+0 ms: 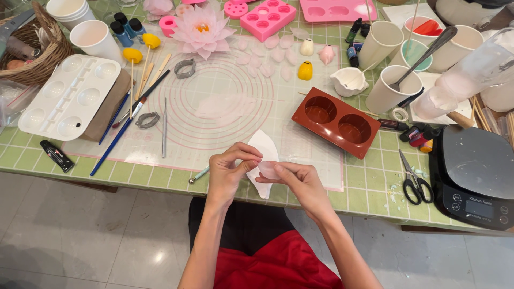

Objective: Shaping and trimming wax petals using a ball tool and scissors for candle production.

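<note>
pale pink petal (267, 169), translucent, perhaps soft, against white curved former (264, 151)

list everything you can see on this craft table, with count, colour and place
petal: 1, pale pink, between both hands
petal mould: 1, white, behind petal
lotus flower: 1, pink, top centre
two-cavity mould: 1, brown, centre right
paint palette: 1, white, left
scissors: 1, black, right front
kitchen scale: 1, black, far right
wicker basket: 1, brown, top left
work mat: 1, translucent, centre
left hand: pinching petal
right hand: pinching petal
</note>
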